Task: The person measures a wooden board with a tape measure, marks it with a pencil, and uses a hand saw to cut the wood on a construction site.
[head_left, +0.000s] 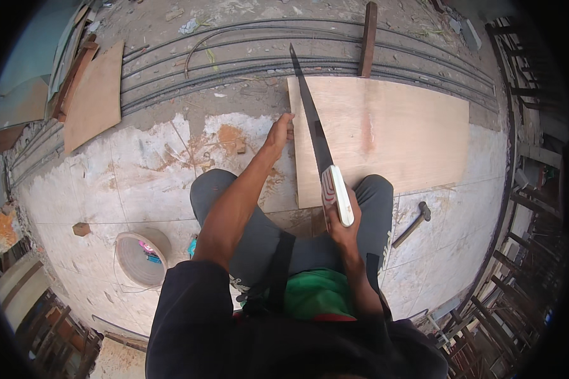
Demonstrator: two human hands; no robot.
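My right hand (346, 222) is closed round the white handle of a handsaw (322, 144). The saw's dark blade points away from me, over the left part of a plywood sheet (417, 132). At the sheet's left edge, my left hand (280, 132) has its fingers curled against the wood and seems to grip it. The thumb side faces up, and some of the fingers are hidden by the edge. The sheet lies in front of my bent knees, its far side near a wooden post (368, 41).
Long steel rods (246, 65) run across the ground beyond the sheet. A hammer (412, 224) lies right of my knee. To my left stand a bucket (161, 243) with small coloured items inside and a small wood block (81, 229). Another plywood piece (95, 98) leans at the far left.
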